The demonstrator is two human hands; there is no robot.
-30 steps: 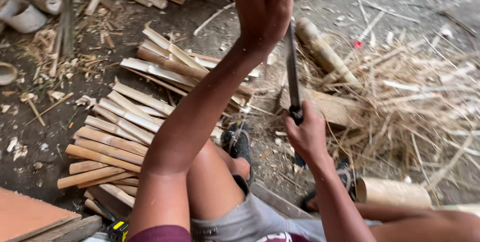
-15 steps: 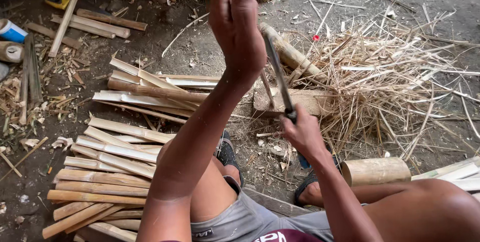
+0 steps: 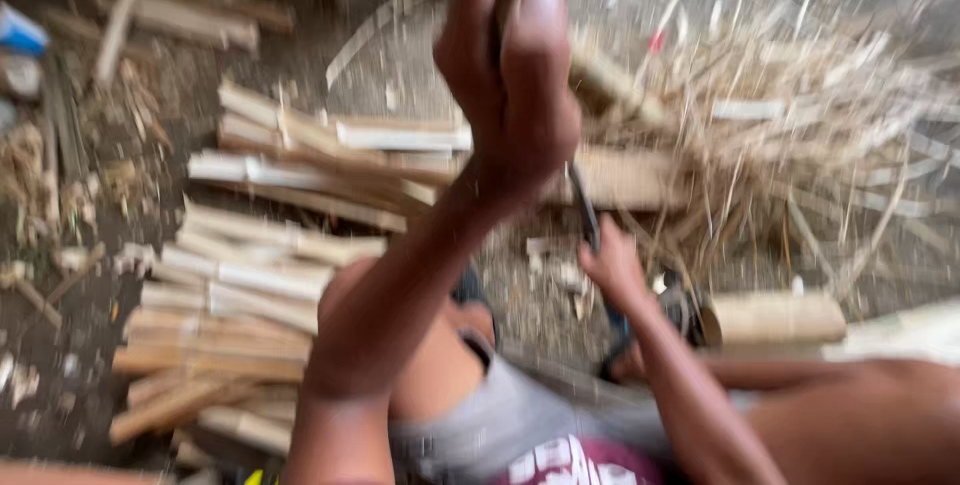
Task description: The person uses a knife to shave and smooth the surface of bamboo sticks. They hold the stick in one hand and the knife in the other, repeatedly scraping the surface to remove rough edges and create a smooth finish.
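The left hand (image 3: 510, 75) was fisted high at upper centre around something blurred. Below it the right hand (image 3: 612, 267) gripped a blade (image 3: 583, 207), whose long axis rose steeply toward the fist; split bamboo strips (image 3: 250, 285) lay left.

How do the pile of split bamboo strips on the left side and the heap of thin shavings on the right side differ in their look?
The split bamboo strips are broad, flat slats, while the shavings are thin, stringy slivers. The strips lie roughly side by side in rows; the shavings cross each other in a loose tangle. The strips lie on the person's left, the shavings on the right. Both are pale and lie on the ground.
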